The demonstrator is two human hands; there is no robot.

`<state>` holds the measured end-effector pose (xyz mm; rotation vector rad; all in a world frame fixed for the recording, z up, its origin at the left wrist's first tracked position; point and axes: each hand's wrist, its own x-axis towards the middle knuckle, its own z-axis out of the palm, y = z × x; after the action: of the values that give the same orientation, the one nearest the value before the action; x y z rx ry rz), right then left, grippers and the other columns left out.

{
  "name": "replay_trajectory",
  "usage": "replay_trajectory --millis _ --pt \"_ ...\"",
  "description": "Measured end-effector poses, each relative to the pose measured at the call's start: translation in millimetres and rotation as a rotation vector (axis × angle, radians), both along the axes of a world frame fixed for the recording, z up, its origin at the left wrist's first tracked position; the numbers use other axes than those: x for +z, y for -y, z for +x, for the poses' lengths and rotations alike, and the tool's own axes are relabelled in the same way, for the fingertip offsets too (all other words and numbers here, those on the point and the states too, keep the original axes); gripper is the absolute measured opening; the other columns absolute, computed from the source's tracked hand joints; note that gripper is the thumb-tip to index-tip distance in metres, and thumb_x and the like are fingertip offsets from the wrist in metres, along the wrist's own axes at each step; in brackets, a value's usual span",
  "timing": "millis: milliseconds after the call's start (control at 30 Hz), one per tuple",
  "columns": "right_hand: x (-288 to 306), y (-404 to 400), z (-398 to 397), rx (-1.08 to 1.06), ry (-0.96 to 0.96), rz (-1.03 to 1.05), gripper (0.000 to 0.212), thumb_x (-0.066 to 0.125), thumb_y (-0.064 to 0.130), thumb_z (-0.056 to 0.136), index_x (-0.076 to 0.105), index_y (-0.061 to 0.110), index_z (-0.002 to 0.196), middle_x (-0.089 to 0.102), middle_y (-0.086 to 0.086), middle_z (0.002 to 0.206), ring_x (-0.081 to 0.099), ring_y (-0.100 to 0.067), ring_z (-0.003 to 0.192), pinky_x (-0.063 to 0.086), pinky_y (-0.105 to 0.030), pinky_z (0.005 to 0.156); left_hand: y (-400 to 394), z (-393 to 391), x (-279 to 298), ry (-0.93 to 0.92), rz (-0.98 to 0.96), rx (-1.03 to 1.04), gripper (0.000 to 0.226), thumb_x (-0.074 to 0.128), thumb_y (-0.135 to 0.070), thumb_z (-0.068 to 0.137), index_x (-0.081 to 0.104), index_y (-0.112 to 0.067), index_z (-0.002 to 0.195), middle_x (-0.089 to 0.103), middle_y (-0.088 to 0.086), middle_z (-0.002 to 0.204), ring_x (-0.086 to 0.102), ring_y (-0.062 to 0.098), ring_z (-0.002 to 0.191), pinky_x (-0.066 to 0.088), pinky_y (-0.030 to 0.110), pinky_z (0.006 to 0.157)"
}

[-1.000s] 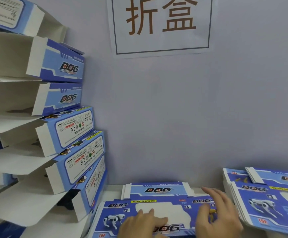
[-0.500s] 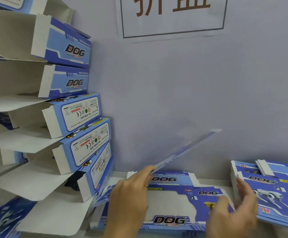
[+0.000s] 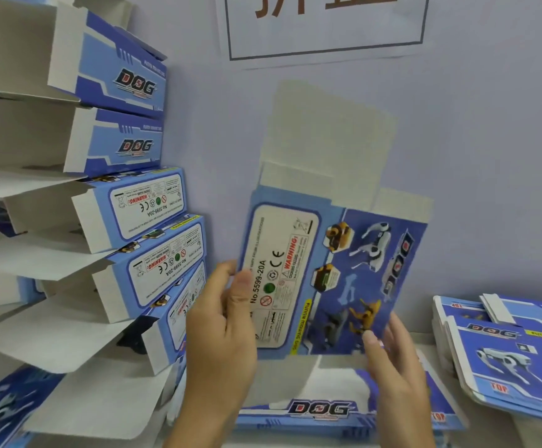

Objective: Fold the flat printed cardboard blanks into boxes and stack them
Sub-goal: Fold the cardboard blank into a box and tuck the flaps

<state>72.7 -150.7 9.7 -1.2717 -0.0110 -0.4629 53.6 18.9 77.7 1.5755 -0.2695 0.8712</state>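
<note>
Upright cardboard blank [image 3: 324,279], left hand [image 3: 221,334] pinching one edge, right hand [image 3: 392,360] the other

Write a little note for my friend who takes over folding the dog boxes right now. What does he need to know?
Left hand: grips the left edge of the raised blank, thumb on its printed face.
Right hand: fingers pinch the blank's lower right corner.
The blank is held upright in front of the wall, still flat, its white flaps pointing up.
Done: folded boxes are stacked at the left, open ends toward you.
Left: open this blank into a box, tuck its flaps and add it to the stack. More flat blanks lie under the hands, and another pile of blanks waits at the right.
</note>
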Motion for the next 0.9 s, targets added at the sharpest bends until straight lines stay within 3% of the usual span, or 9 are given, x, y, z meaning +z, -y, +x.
replay_trajectory --millis 100,267,433,533,633,733,800,900 --pt "8.2 2.5 -4.2 0.008 0.076 -0.016 0.018 0.057 0.017 0.094 0.066 0.027 0.106 0.075 0.008 0.099 0.07 -0.004 0.089 0.055 -0.013 0.064 -4.2 1.0 0.8 -0.032 -0.078 -0.011 0.02 0.044 -0.045 0.093 0.059 -0.033 0.099 0.072 -0.02 0.1 0.068 0.001 0.095 0.054 0.013 0.061" --pt "15.8 4.0 -6.5 -0.007 0.131 -0.138 0.039 0.056 0.039 0.082 0.061 0.026 0.118 0.072 0.008 0.105 0.069 -0.007 0.095 0.058 -0.017 0.068 -1.3 0.5 3.6 -0.088 -0.058 -0.113 0.039 0.056 -0.054 0.08 0.053 -0.047 0.119 0.068 -0.027 0.111 0.065 -0.005 0.103 0.053 0.01 0.071" --pt "14.8 4.4 -9.1 -0.016 0.167 -0.171 0.034 0.054 0.04 0.082 0.061 0.028 0.113 0.072 0.011 0.101 0.068 -0.001 0.088 0.053 -0.01 0.066 3.2 -1.0 2.7 -0.125 0.033 -0.128 0.063 0.073 -0.066 0.065 0.042 -0.064 0.12 0.06 -0.035 0.117 0.057 -0.011 0.112 0.051 0.007 0.079" --pt "16.1 -4.3 -9.0 0.053 0.174 -0.155 0.031 0.051 0.04 0.084 0.062 0.034 0.112 0.073 0.017 0.099 0.069 -0.001 0.089 0.054 -0.012 0.064 9.5 -1.5 -0.1 -0.164 0.018 -0.182 0.09 0.078 -0.071 0.054 0.039 -0.05 0.132 0.061 -0.03 0.121 0.059 -0.007 0.114 0.055 0.017 0.087" --pt "16.0 -13.6 -10.2 0.108 0.17 -0.151 0.028 0.048 0.043 0.083 0.057 0.042 0.11 0.069 0.029 0.096 0.066 0.006 0.093 0.054 -0.011 0.061 16.7 -3.7 1.3 -0.165 0.011 -0.256 0.086 0.08 -0.062 0.053 0.038 -0.05 0.128 0.062 -0.034 0.115 0.061 -0.01 0.108 0.05 0.005 0.076" --pt "15.7 -15.7 -11.7 0.137 0.182 -0.154 0.036 0.05 0.045 0.083 0.057 0.04 0.117 0.07 0.021 0.106 0.068 -0.002 0.099 0.057 -0.017 0.07 15.7 -4.5 2.2 -0.169 0.043 -0.301 0.098 0.092 -0.047 0.058 0.036 -0.04 0.138 0.064 -0.02 0.12 0.064 0.001 0.111 0.053 0.01 0.075" --pt "18.3 -16.4 -13.4 0.15 0.185 -0.171 0.035 0.053 0.046 0.081 0.059 0.04 0.114 0.07 0.019 0.107 0.069 -0.004 0.1 0.058 -0.018 0.069 11.7 -4.2 1.9 -0.158 0.041 -0.301 0.087 0.087 -0.032 0.062 0.04 -0.032 0.136 0.068 -0.014 0.115 0.069 0.005 0.104 0.056 0.015 0.074" --pt "23.0 -14.5 -16.3 0.164 0.179 -0.168 0.027 0.056 0.046 0.077 0.063 0.045 0.103 0.071 0.025 0.098 0.067 0.004 0.094 0.054 -0.01 0.062 1.8 -4.3 3.4 -0.178 0.028 -0.342 0.065 0.08 -0.03 0.073 0.048 -0.033 0.129 0.071 -0.016 0.109 0.07 0.005 0.1 0.056 0.014 0.073"
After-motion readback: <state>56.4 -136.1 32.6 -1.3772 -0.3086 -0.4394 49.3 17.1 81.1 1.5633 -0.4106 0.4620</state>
